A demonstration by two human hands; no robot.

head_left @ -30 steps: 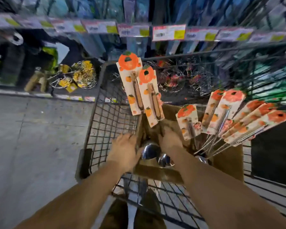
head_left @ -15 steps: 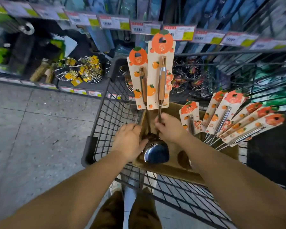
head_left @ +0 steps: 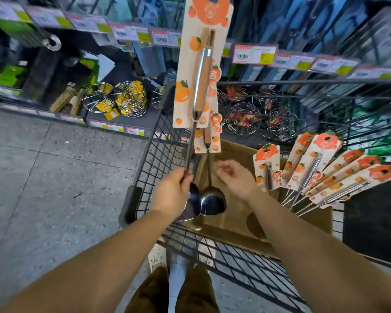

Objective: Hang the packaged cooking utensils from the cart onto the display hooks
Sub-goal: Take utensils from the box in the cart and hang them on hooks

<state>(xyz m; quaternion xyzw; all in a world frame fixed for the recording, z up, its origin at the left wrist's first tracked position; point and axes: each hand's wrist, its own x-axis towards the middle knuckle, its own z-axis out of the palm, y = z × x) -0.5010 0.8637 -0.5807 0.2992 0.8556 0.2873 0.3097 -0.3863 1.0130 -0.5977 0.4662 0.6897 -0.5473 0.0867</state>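
Ladles, two of them on orange cards: my left hand point(head_left: 174, 193) grips the tall ladle point(head_left: 202, 86) low on its steel stem, above the cart point(head_left: 145, 168). My right hand point(head_left: 234, 177) hangs relaxed, holding nothing. I should steady the card top before reaching for a hook.

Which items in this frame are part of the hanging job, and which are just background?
Job: left hand gripping two ladles; right hand; carded utensils in cardboard box; cart.
Background: wire racks; price tags; floor.
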